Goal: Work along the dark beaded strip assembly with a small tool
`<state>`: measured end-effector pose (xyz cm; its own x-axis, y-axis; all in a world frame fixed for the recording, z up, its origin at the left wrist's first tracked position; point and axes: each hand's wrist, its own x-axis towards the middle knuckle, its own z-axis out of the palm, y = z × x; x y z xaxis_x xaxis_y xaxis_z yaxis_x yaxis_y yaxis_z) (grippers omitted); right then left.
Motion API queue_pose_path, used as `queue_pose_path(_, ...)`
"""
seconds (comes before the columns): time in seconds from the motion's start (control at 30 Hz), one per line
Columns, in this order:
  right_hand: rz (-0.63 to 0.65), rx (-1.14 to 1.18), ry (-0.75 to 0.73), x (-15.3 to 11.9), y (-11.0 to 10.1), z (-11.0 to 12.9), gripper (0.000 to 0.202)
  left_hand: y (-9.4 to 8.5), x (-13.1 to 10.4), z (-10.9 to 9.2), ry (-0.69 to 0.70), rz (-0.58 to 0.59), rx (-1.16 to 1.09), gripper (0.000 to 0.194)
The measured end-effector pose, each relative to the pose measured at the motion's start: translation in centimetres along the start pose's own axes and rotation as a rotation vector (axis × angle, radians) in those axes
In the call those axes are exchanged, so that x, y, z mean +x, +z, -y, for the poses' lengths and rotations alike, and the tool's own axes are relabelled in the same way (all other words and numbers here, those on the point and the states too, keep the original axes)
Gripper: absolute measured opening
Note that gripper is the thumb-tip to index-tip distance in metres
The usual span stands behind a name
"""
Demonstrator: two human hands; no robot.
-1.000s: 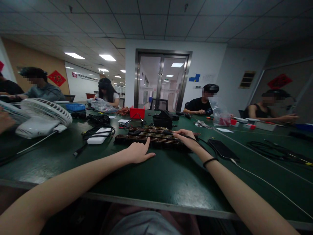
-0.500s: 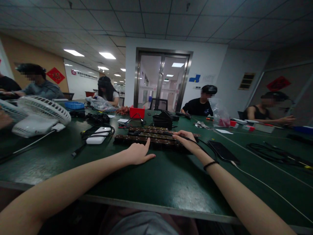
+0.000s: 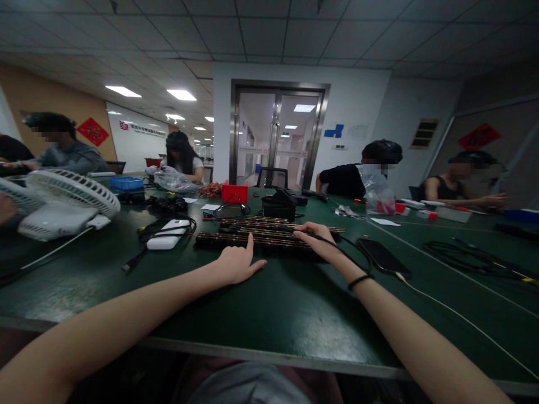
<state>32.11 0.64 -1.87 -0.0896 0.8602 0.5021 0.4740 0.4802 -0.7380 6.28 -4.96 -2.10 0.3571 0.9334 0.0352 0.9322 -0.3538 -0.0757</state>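
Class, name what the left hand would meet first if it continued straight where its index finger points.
Probably the long black block lined with thin copper-coloured strands, just ahead of the left hand; depth leaves contact unclear.

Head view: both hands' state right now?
Left hand: partly open, index finger and thumb extended, nothing visibly held.
Right hand: closed on a black corded tool.
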Motion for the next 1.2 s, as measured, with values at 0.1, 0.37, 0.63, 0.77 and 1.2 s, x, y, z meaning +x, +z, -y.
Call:
queue_pose_path(0.1, -0.008, 0.030, 0.014, 0.10, 0.03, -0.31, 0.022, 0.06, 0.12, 0.11, -0.014, 0.008, -0.026, 0.091)
queue_pose_path(0.37, -0.024, 0.017, 0.039, -0.02, -0.08, -0.43, 0.021, -0.15, 0.13, 0.28, 0.019, 0.030, -0.043, 0.088)
queue_pose_path(0.63, -0.029, 0.047, 0.047, 0.05, 0.03, -0.64, 0.021, -0.46, -0.15, 0.17, 0.039, 0.041, -0.021, 0.083)
queue_pose_path(0.77, -0.026, 0.067, 0.039, -0.05, 0.02, -0.37, 0.021, -0.23, 0.00, 0.14, 0.031, 0.028, -0.013, 0.083)
queue_pose_path(1.2, -0.022, 0.021, 0.009, -0.19, -0.03, 0.23, 0.024, -0.03, 0.08, 0.40, 0.043, 0.016, -0.006, 0.085)
